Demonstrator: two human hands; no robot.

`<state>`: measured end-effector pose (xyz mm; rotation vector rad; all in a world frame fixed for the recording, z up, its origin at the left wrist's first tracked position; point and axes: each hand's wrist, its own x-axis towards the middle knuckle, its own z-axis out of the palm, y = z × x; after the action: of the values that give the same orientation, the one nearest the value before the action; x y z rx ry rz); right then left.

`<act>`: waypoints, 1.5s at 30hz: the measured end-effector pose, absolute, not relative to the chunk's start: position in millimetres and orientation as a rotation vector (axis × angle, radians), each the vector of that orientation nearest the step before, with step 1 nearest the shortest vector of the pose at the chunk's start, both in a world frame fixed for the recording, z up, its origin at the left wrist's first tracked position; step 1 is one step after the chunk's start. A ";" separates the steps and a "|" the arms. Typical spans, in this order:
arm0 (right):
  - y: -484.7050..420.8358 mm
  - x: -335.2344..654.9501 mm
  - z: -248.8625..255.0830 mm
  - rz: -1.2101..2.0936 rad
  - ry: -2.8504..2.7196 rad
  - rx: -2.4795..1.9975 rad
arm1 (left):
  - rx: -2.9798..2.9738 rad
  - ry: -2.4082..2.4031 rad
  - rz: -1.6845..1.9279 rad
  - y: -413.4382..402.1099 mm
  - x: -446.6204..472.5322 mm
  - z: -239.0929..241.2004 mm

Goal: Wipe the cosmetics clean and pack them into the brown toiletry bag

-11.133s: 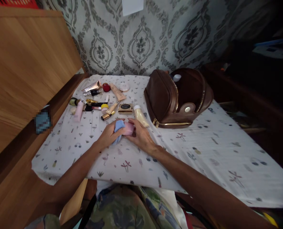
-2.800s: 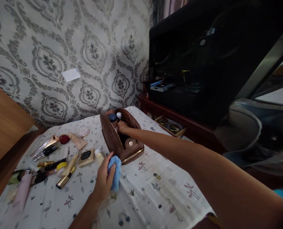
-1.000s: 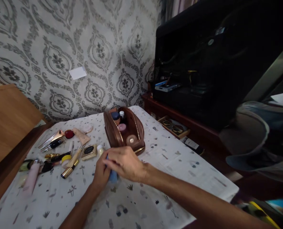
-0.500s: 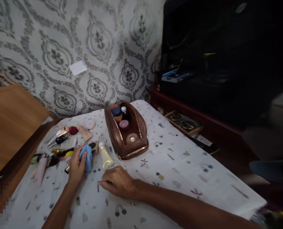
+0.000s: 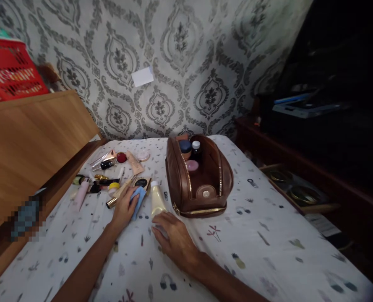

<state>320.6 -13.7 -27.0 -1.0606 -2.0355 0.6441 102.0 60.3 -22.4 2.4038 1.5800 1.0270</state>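
A folded blue cloth point(image 5: 138, 204) is gripped in my left hand point(image 5: 123, 212), low over the bed-like printed surface among the cosmetics. My right hand point(image 5: 176, 239) has its thumb apart from its bent fingers, and the fingertips are at the lower end of a pale yellow squeeze tube point(image 5: 157, 199) with a white cap. Whether they touch the tube I cannot tell. Behind it, a brown toiletry bag point(image 5: 176, 180) stands unzipped, holding a dark-lidded jar point(image 5: 185, 147), a white-capped bottle point(image 5: 196, 147) and a pink-lidded container point(image 5: 191, 165).
Several cosmetics lie to the left, including a pink tube point(image 5: 82, 193), a yellow-lidded jar point(image 5: 113, 188), a peach tube point(image 5: 134, 163) and a black compact point(image 5: 141, 182). A wooden panel point(image 5: 41, 126) borders the left; an open drawer point(image 5: 318, 207) is on the right.
The view has turned left, so everything sits further right. My right hand has moved to the tube's lower end and its fingers have opened from a curl. The cloth stays in my left hand.
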 end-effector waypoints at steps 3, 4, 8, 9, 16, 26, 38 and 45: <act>-15.6 325.5 -33.1 0.580 -2.030 -0.980 | 2.377 1.572 1.043 57.5 101.5 -22.8; -16.2 327.1 -35.2 0.572 -2.035 -0.966 | 2.362 1.569 1.046 55.9 100.9 -23.0; -18.7 331.0 -41.6 0.633 -2.045 -0.926 | 2.286 1.572 1.074 49.9 97.2 -21.3; -19.5 331.3 -42.1 0.645 -2.038 -0.916 | 2.263 1.580 1.079 49.1 96.5 -19.9; -24.0 331.3 -33.8 0.741 -1.973 -0.947 | 2.205 1.624 1.068 47.5 96.4 -11.6; -26.9 326.9 -27.3 0.553 -2.247 -0.879 | 2.462 1.497 0.901 47.9 102.9 -19.8; -23.0 328.5 -25.1 0.413 -2.411 -0.921 | 2.550 1.514 0.768 49.8 112.2 -20.0; -21.0 328.3 -27.8 0.406 -2.404 -0.902 | 2.550 1.547 0.745 52.0 111.6 -21.3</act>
<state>328.3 -21.0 -27.8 -0.9023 -2.4038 0.4062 111.6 52.0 -21.3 2.5497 1.5471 0.7448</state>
